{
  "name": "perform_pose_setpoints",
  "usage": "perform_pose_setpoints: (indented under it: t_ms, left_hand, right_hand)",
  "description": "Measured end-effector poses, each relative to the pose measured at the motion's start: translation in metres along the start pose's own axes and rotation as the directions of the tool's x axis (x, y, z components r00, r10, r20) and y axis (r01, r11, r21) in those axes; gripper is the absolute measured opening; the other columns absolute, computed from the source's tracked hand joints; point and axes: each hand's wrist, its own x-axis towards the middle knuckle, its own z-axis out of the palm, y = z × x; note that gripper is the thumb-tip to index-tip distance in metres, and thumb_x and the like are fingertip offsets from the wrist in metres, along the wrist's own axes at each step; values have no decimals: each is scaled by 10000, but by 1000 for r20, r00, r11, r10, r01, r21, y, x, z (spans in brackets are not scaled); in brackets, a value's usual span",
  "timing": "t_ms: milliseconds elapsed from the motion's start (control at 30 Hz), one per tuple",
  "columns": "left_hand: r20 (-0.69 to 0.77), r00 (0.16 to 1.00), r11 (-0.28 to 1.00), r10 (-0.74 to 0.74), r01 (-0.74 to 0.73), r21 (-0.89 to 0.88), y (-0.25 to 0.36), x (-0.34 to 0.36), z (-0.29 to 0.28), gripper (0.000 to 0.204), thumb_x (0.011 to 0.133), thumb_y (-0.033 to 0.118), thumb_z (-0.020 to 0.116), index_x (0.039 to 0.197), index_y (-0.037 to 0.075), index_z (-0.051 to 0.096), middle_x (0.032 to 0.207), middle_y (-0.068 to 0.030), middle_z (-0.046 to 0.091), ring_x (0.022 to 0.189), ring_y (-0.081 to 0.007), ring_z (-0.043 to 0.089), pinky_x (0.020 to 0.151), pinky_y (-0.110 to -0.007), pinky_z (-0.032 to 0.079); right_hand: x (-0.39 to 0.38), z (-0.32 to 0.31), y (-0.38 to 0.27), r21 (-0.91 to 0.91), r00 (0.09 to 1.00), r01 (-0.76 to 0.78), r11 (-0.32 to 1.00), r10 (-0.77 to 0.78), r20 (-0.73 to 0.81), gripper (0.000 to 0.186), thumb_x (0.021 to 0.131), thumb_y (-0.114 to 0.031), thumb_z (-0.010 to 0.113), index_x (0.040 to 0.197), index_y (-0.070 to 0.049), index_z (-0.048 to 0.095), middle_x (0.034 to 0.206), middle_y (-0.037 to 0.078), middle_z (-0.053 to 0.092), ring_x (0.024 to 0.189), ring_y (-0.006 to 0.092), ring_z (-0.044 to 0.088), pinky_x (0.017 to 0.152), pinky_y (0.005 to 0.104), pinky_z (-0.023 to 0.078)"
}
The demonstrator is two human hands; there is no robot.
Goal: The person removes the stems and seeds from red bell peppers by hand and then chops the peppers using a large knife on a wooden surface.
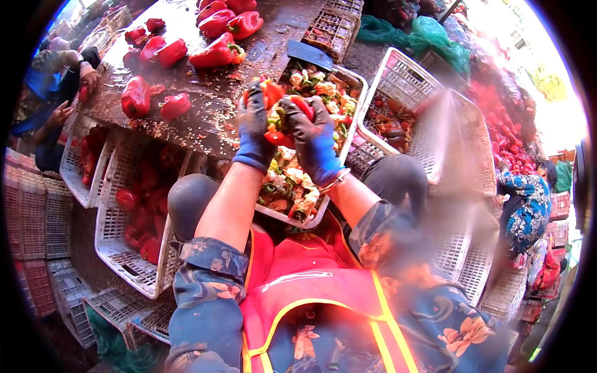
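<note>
My left hand [254, 127], in a blue and dark work glove, is closed on a red bell pepper [272, 94]. Beside it my right hand [313, 133], gloved alike, grips a red pepper piece [303, 107]. Whether both pieces belong to one split pepper, I cannot tell. More red flesh [279, 138] shows low between the gloves. Both hands are above a white plastic crate [318, 214] between my knees. Pepper cores and seedy scraps [291, 180] with green stems fill it.
Whole red peppers [214, 53] and scattered seeds lie on the worn table [205, 118]. White crates of red peppers [134, 239] stand at left; another crate [398, 68] holds scraps at right. Other people sit at far left [53, 93] and far right [525, 208]. A blurred smear covers the right side.
</note>
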Motion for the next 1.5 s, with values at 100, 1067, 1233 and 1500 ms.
perform_pose_setpoints:
  t_ms: [100,1067,1233,1500]
  left_hand:
    - [244,962,973,-123,165,-161,-18,23,-29,459,1082,504,436,1256,114,603,1150,-69,699,1019,-196,696,909,-380,574]
    - [612,790,315,34,-590,744,50,-59,-36,414,941,216,740,1273,11,601,1037,-183,738,935,-266,742,798,-359,568]
    - [462,882,647,98,-409,643,27,-57,-23,289,1035,231,631,1184,-16,628,1016,-85,718,923,-131,669,802,-299,556]
    - [168,984,997,-61,51,63,52,-51,-6,318,1010,411,649,1004,94,669,819,0,647,665,-106,632,600,-279,539]
  right_hand:
    - [7,-10,-7,173,993,-118,978,117,17,226,946,-159,749,1124,-61,650,912,32,685,760,114,647,675,293,559]
    - [-16,-15,-6,56,959,-150,987,132,251,232,1017,-180,650,1199,-44,603,1050,25,675,903,95,666,753,264,570]
    - [-12,-17,-7,87,991,-98,991,90,101,273,1014,-215,665,1217,-39,623,1013,31,678,828,122,676,690,291,579]
    - [8,-45,-5,212,979,-110,971,69,191,296,1027,-296,627,1238,-90,606,1109,55,652,798,198,699,608,398,626]
